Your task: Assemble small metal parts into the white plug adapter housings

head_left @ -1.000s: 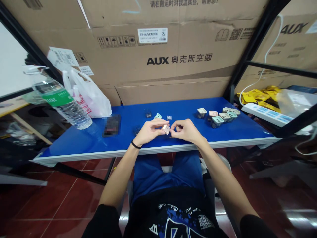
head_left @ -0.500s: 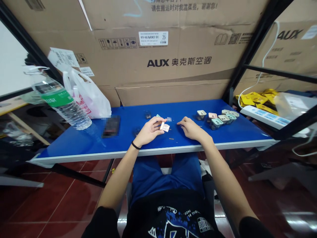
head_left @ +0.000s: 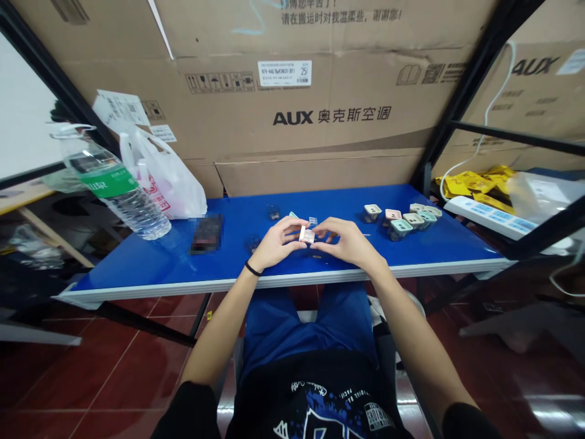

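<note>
A small clear box with a cream lid [head_left: 308, 235] is held on its side above the table, lid end to the left. My left hand [head_left: 277, 242] pinches its lid end between thumb and fingers. My right hand [head_left: 343, 240] is closed at the clear right end, thumb and fingertips against it; any tiny piece in those fingertips is hidden. Behind the hands lies a small clear piece with a printed grid [head_left: 313, 221]. A mint-coloured lid [head_left: 293, 214] shows partly behind my left hand. A small brownish strip [head_left: 317, 256] lies on the table below the box.
Several small lidded boxes [head_left: 400, 226] stand at the right of the blue table [head_left: 237, 268]. Dark clear containers [head_left: 273, 212] sit left of the hands. A water bottle [head_left: 123, 195], a white plastic bag [head_left: 169, 183] and a blurred dark item [head_left: 206, 234] are farther left. A power strip [head_left: 493, 214] is at right.
My right hand has lifted from the tabletop and moved left to the box. The box, still in my left hand, has shifted slightly right.
</note>
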`<state>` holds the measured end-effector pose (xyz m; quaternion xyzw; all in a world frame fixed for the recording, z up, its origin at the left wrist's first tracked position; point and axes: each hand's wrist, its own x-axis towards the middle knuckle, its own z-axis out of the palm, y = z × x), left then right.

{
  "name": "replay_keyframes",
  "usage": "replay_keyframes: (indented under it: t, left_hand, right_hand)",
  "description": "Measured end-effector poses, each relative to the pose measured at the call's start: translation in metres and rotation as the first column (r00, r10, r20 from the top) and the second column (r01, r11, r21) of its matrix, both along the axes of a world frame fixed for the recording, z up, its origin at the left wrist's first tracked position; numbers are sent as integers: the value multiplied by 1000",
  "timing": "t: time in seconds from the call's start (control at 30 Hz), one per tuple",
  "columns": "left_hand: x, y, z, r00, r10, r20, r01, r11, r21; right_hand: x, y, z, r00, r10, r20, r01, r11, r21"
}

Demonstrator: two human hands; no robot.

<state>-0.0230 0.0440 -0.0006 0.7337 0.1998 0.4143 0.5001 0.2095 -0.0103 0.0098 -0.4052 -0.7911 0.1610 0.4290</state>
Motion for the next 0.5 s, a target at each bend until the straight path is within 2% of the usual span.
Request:
replay_keyframes:
  t: [0.27,0.4,0.5]
  left_hand:
    - [0,2,-6,997,-7,-79,11,999,48]
    - [-2,4,-8,995,-51,-86,56,996,63]
    - [-2,4,-8,997,-19,-73,23,998,54]
  right_hand:
    - [-3,1,-4,998,-57,-20,55,994,-96]
    - [-5,0,-6,995,5,-98,-29,968,-249]
    - [-6,1,-9,988,-24,-152,-16,967,-255]
